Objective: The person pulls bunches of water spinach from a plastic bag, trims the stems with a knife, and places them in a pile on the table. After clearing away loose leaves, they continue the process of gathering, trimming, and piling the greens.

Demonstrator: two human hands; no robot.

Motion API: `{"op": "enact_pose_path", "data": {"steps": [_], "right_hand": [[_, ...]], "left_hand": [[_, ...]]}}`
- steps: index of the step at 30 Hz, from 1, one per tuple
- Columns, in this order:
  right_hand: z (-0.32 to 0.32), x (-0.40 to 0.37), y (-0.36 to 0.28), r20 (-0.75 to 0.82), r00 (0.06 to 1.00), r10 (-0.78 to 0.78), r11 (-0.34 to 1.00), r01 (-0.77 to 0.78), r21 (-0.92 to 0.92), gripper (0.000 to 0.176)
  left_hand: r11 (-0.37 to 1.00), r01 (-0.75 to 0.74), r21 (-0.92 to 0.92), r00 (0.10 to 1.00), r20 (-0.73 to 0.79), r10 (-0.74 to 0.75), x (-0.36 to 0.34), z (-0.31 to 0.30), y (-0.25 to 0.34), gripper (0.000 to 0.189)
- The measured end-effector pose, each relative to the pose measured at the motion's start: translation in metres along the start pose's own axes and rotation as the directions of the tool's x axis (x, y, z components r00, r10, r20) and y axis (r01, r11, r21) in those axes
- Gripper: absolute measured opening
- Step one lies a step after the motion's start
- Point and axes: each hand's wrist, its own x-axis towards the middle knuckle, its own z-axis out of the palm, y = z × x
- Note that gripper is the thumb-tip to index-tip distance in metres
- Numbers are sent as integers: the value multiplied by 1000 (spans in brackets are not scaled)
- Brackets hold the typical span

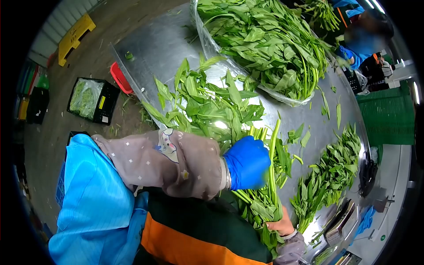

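My left hand (248,163), in a blue glove, is closed round the stems of some leafy greens at the table's near edge. My right hand (282,223), bare, holds the lower part of the green bunch (265,207) close to my body. Loose leafy stalks (207,104) lie on the metal table (150,48) just beyond my left forearm. Farther off, a large pile of greens (274,48) rests on clear plastic. To the right of my hands is a row of greens (329,172).
A black crate (92,100) with wrapped greens stands on the floor at left, near a red container (120,77) by the table edge. A co-worker's blue-gloved hand (349,56) is at upper right. Dark flat objects (339,221) lie at the lower right.
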Motion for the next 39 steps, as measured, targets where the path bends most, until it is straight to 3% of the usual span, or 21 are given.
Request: {"op": "enact_pose_path", "data": {"steps": [4,7,10,12,13,14,15,16,17,18,20,22,23,25,26,29,31,35,36,37,39], "right_hand": [[-3,2,5,20,1000,-1,1000,1,14,76],[-5,2,5,26,999,-32,999,33,-42,76],[-6,-1,2,13,1000,-17,1000,18,-26,78],[-7,-3,2,2,1000,-15,1000,15,8,79],[-5,-2,2,-9,998,-69,997,69,15,80],[-8,-3,1,-31,996,-88,996,88,2,81],[-11,-5,0,-53,993,-107,994,107,-11,81],[-14,-8,-1,-75,989,-126,992,124,-26,82],[-18,-12,-3,-116,985,-130,992,130,-9,81],[-21,-16,-5,-159,978,-136,990,139,7,81],[-31,-23,-3,-241,958,-152,980,179,91,83],[-57,-31,10,-240,936,-257,935,303,184,85],[-64,-32,13,-213,931,-297,921,339,194,85],[-71,-31,11,-198,925,-326,920,358,158,85],[-71,-33,10,-196,924,-327,924,357,138,85],[-70,-34,6,-186,930,-318,937,339,89,85],[-70,-35,5,-172,933,-316,941,332,70,85],[-71,-39,3,-147,933,-328,940,338,48,85],[-71,-41,4,-146,933,-329,940,339,48,85],[-71,-41,4,-141,932,-334,938,343,48,85],[-71,-43,7,-140,931,-337,937,347,49,84]], "left_hand": [[991,69,-110,995,85,-60,2,2,-2,22],[872,18,-489,992,119,47,7,2,-19,17],[684,201,-701,861,459,219,14,-42,-27,18],[503,137,-854,831,376,411,19,-60,-54,15],[545,119,-830,895,328,304,17,-71,-68,15],[750,107,-653,968,241,72,13,-75,-83,20],[973,188,-132,981,83,-178,8,-81,-96,28],[858,284,428,959,-138,-248,1,-84,-103,32],[940,267,213,947,-237,-215,-11,-85,-112,35],[923,292,-250,946,-69,-318,-21,-94,-107,36],[582,304,-754,949,186,-255,-39,-96,-119,33],[480,267,-836,959,178,-222,-43,-56,-140,32],[687,241,-686,964,89,-249,-37,-39,-137,33],[592,184,-785,975,70,-210,-17,-28,-120,34],[427,225,-876,967,146,-211,-10,-43,-101,33],[378,47,-925,998,24,-66,8,-77,-70,33],[247,85,-965,973,133,186,13,-92,-53,41],[528,-19,-849,739,344,579,20,-74,-10,39],[645,-107,-757,642,443,626,16,-82,-4,34],[737,12,-676,589,600,541,14,-98,-4,26],[629,12,-778,628,495,600,7,-104,-25,20]]}}
